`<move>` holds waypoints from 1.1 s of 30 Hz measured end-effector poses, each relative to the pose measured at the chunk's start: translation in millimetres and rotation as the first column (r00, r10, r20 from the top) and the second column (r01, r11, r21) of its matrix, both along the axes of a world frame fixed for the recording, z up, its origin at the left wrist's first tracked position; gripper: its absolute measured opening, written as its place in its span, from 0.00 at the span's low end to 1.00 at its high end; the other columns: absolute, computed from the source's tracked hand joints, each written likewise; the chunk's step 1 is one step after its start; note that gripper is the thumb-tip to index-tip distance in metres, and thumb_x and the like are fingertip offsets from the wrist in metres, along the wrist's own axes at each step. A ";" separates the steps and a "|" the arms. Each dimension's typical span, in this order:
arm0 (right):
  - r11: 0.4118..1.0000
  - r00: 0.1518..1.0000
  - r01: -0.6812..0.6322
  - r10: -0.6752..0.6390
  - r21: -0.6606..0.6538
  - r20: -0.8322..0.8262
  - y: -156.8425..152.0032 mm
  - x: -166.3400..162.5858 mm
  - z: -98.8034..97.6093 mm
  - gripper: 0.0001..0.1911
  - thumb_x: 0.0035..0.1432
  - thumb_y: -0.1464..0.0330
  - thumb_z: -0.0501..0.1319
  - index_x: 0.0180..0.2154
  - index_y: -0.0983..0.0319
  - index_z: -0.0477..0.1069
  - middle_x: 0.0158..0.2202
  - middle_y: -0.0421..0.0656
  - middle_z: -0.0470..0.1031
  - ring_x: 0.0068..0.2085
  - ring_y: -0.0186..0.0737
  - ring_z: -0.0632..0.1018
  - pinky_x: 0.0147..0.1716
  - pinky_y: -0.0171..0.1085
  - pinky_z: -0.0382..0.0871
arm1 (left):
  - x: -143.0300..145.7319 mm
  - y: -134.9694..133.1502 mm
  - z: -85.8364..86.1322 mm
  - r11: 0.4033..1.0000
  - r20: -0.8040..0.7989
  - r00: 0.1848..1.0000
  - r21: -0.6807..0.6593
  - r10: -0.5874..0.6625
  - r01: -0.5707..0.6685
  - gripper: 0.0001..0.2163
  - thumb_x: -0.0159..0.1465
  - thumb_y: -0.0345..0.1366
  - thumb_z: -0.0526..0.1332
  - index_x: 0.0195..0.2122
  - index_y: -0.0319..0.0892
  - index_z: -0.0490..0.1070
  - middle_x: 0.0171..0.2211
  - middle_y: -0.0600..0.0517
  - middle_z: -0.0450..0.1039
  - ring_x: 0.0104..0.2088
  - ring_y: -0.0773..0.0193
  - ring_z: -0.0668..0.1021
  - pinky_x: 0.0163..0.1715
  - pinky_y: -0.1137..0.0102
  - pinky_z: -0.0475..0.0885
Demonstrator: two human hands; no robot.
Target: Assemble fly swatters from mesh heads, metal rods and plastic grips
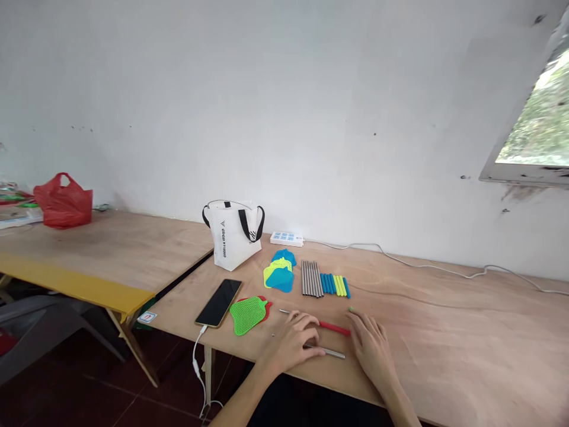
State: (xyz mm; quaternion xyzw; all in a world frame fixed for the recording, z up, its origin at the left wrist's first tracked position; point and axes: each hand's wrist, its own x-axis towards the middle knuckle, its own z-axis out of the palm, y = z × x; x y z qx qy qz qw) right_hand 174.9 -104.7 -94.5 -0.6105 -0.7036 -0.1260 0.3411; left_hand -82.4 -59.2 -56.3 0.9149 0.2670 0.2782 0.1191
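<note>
Handling: red tube (335, 328), on the worktop (444, 356) between the hands, in line with a metal rod (283, 311) to its left; whether they meet is hidden.
Left hand (293, 339): fingers half-curled over rod, near tube's left end; can't tell if gripping.
Right hand (371, 341): fingers loosely bent at tube's right end; can't tell if it has hold.
Second rod (334, 353): under left hand, roughly parallel, nearer worktop edge.
Good practice: I'd keep rod and tube on one straight line, fingers close to the ends, force along the axis, second rod clear of the thumb.
Beyond: grey rods (311, 280) in a row, short blue and yellow tubes (340, 286) beside.
Far left: green mesh paddle (248, 316), then phone (220, 302).
</note>
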 end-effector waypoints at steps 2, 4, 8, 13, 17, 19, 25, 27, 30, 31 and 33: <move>0.992 0.993 0.119 -0.118 0.036 -0.005 1.7 4.0 -7.1 0.19 0.70 0.64 0.48 0.55 0.56 0.71 0.55 0.50 0.77 0.56 0.54 0.76 0.54 0.56 0.67 | 1.2 0.0 -0.2 1.000 0.005 1.000 0.004 0.019 -0.019 0.06 0.66 0.41 0.68 0.36 0.46 0.76 0.51 0.51 0.76 0.52 0.55 0.75 0.58 0.57 0.61; 0.986 0.987 0.162 -0.162 0.042 -0.008 3.1 6.8 -12.9 0.19 0.69 0.63 0.48 0.55 0.56 0.71 0.54 0.50 0.78 0.55 0.55 0.76 0.53 0.57 0.66 | 2.3 -0.3 0.4 1.000 0.005 1.000 0.008 0.016 -0.016 0.02 0.66 0.37 0.67 0.39 0.46 0.76 0.48 0.52 0.77 0.51 0.56 0.76 0.57 0.58 0.61; 0.993 0.991 0.119 -0.119 -0.004 -0.065 4.9 10.5 -16.1 0.19 0.69 0.65 0.48 0.53 0.54 0.73 0.50 0.46 0.81 0.50 0.51 0.79 0.51 0.53 0.68 | 3.2 1.2 -0.3 0.999 0.001 0.999 -0.001 0.049 -0.049 0.02 0.69 0.34 0.64 0.40 0.46 0.76 0.43 0.54 0.78 0.47 0.59 0.77 0.54 0.60 0.64; 0.991 0.972 0.120 -0.129 -0.053 -0.197 3.5 11.0 -5.1 0.21 0.68 0.66 0.45 0.46 0.55 0.77 0.45 0.46 0.82 0.46 0.48 0.80 0.45 0.47 0.70 | 2.6 3.5 -0.3 0.991 -0.015 0.992 -0.032 0.127 -0.127 0.05 0.73 0.34 0.59 0.43 0.45 0.75 0.43 0.54 0.79 0.45 0.60 0.77 0.50 0.62 0.66; 0.974 0.958 0.178 -0.204 -0.139 -0.201 -0.3 3.8 7.1 0.21 0.69 0.60 0.46 0.46 0.56 0.77 0.47 0.46 0.80 0.50 0.49 0.77 0.47 0.46 0.68 | 2.2 2.2 4.7 0.980 -0.026 0.983 -0.072 0.184 -0.185 0.07 0.75 0.34 0.55 0.44 0.45 0.74 0.43 0.54 0.78 0.46 0.60 0.77 0.49 0.64 0.67; 0.965 0.966 0.174 -0.206 -0.195 -0.155 -2.0 -0.3 10.9 0.20 0.69 0.56 0.49 0.45 0.54 0.77 0.47 0.46 0.80 0.50 0.50 0.77 0.47 0.47 0.67 | 2.2 1.5 6.7 0.973 -0.035 0.978 -0.095 0.207 -0.209 0.07 0.75 0.33 0.56 0.44 0.45 0.73 0.44 0.54 0.78 0.46 0.60 0.77 0.48 0.65 0.68; 0.963 0.976 0.148 -0.179 -0.225 -0.126 -3.6 -3.1 12.2 0.20 0.69 0.55 0.49 0.41 0.53 0.78 0.46 0.45 0.79 0.49 0.50 0.77 0.45 0.46 0.65 | 2.1 2.0 7.4 0.961 -0.041 0.967 -0.115 0.250 -0.253 0.06 0.75 0.32 0.55 0.44 0.45 0.72 0.43 0.54 0.76 0.45 0.59 0.77 0.46 0.65 0.68; 0.962 0.976 0.145 -0.177 -0.230 -0.123 -3.7 -2.3 11.7 0.19 0.69 0.56 0.49 0.41 0.53 0.78 0.46 0.45 0.79 0.49 0.50 0.77 0.44 0.46 0.66 | 1.8 2.1 7.7 0.960 -0.037 0.967 -0.118 0.250 -0.253 0.07 0.75 0.32 0.54 0.44 0.45 0.71 0.43 0.53 0.76 0.45 0.59 0.77 0.46 0.65 0.68; 0.966 0.982 0.128 -0.155 -0.227 -0.108 -4.1 -1.2 10.6 0.18 0.69 0.59 0.49 0.42 0.53 0.77 0.47 0.44 0.79 0.51 0.50 0.77 0.44 0.46 0.66 | 1.3 1.9 8.7 0.957 -0.021 0.967 -0.138 0.255 -0.256 0.07 0.75 0.33 0.53 0.45 0.45 0.71 0.44 0.52 0.76 0.45 0.58 0.77 0.46 0.65 0.69; 0.968 0.984 0.117 -0.143 -0.222 -0.104 -4.2 -0.8 10.0 0.18 0.69 0.60 0.49 0.43 0.53 0.77 0.47 0.44 0.79 0.51 0.50 0.77 0.44 0.46 0.66 | 1.1 1.9 8.8 0.954 -0.015 0.965 -0.148 0.260 -0.260 0.07 0.75 0.33 0.52 0.44 0.45 0.70 0.44 0.52 0.76 0.44 0.58 0.77 0.45 0.65 0.69; 0.973 0.988 0.090 -0.115 -0.212 -0.107 -4.0 0.4 8.5 0.18 0.69 0.60 0.49 0.44 0.53 0.77 0.48 0.44 0.79 0.52 0.49 0.77 0.45 0.46 0.67 | 1.0 2.2 8.0 0.948 -0.005 0.962 -0.168 0.272 -0.269 0.07 0.76 0.33 0.52 0.44 0.45 0.70 0.43 0.52 0.76 0.44 0.58 0.77 0.44 0.65 0.69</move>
